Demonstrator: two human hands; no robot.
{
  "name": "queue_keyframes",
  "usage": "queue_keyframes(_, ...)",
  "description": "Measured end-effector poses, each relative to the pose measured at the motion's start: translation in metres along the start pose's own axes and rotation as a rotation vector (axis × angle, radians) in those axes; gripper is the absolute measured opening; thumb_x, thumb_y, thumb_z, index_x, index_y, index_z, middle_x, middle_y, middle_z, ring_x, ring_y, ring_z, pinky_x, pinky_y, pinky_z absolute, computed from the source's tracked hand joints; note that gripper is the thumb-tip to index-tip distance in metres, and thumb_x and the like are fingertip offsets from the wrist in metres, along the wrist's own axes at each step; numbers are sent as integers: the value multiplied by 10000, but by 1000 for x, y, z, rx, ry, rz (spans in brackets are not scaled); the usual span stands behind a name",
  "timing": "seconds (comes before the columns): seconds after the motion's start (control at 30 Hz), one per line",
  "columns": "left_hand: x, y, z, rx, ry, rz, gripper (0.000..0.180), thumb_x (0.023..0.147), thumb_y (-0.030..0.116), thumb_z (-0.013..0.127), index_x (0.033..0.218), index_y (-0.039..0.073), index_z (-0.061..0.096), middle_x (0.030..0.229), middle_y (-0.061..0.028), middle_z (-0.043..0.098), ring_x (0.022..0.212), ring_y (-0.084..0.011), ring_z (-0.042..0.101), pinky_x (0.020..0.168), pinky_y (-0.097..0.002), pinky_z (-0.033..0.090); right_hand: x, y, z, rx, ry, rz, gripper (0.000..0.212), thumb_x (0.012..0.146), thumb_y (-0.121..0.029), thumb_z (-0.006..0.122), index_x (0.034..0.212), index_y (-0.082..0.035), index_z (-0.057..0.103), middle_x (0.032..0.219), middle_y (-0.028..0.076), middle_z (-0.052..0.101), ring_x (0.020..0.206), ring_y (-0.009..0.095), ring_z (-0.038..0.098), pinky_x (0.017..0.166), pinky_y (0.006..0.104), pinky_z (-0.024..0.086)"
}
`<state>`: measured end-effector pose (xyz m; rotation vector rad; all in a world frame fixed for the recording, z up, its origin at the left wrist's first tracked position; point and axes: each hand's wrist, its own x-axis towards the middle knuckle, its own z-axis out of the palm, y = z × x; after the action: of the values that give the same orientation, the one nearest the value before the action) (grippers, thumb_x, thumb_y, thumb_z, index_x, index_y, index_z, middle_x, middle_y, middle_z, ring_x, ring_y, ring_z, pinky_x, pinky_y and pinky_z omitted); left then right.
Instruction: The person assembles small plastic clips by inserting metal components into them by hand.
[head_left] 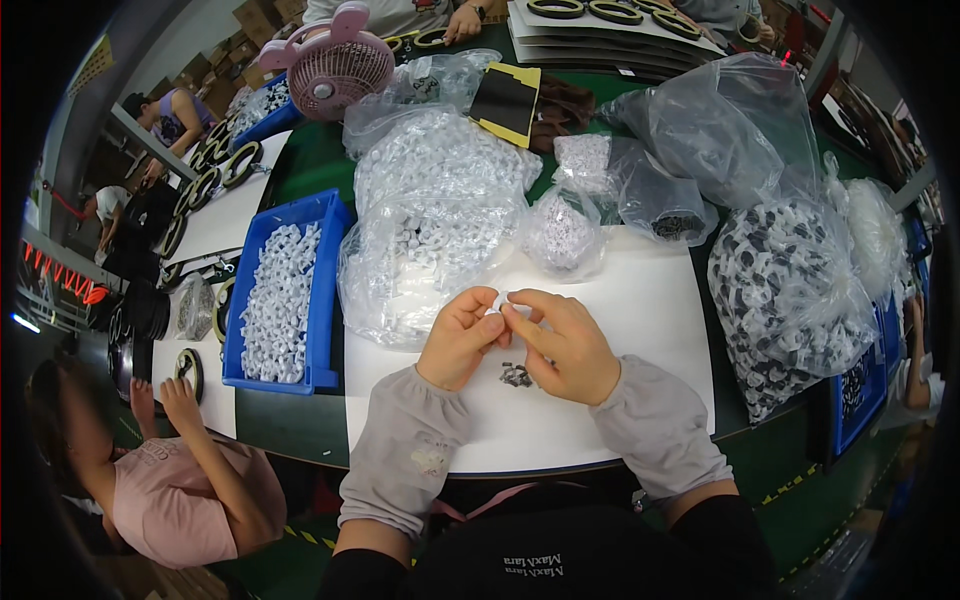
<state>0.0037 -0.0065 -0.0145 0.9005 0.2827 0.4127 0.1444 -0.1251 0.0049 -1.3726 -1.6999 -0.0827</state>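
Observation:
Between the fingertips of both my hands is a small white plastic part (pixel 499 301). My left hand (pixel 458 338) is closed, pinching it from the left. My right hand (pixel 566 345) meets it from the other side, thumb and forefinger pressed against it. Both hands are above a white sheet (pixel 640 420), and grey fabric sleeves cover my forearms. Just below my fingers lies a small pile of dark metal pieces (pixel 516 375). Beyond my hands, a large clear bag (pixel 430 240) spills over with similar white parts.
A blue bin (pixel 332 290) of white parts stands on the left. Smaller bags (pixel 562 235) sit beyond the sheet, and a big bag of black and white parts (pixel 785 300) is at right. A pink fan (pixel 340 75) stands at the back. A person in pink (pixel 195 490) works at left.

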Motion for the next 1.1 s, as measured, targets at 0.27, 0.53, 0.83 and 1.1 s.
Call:
queue_keyframes(0.27,3,9,5,-195,14,213,252,895,286,562,1028,85,488,783,25,400,719,-105,388,675,-261,353,-12,18,20,-90,-9,287,268,721,-54,644,989,-65,639,889,47,556,778,208,530,726,340,373)
queue_keyframes(0.53,3,8,8,-192,16,197,292,883,329,577,1018,96,463,785,20,386,731,-121,374,686,-270,349,-9,14,37,-168,-120,315,85,723,-118,661,807,-107,670,789,8,512,810,194,502,762,354,336)
queue_keyframes(0.83,4,4,-2,-234,-8,193,280,901,270,562,1057,64,454,797,0,428,755,-139,421,719,-298,376,-18,17,37,-168,-81,336,118,712,-81,658,829,-75,672,813,14,531,841,208,513,782,361,355)
queue_keyframes(1.1,3,8,3,-194,12,214,313,892,286,575,1074,59,460,797,2,431,754,-136,423,719,-295,378,-15,18,30,-189,-117,317,126,713,-73,657,838,-63,651,810,23,533,804,208,516,746,348,359)
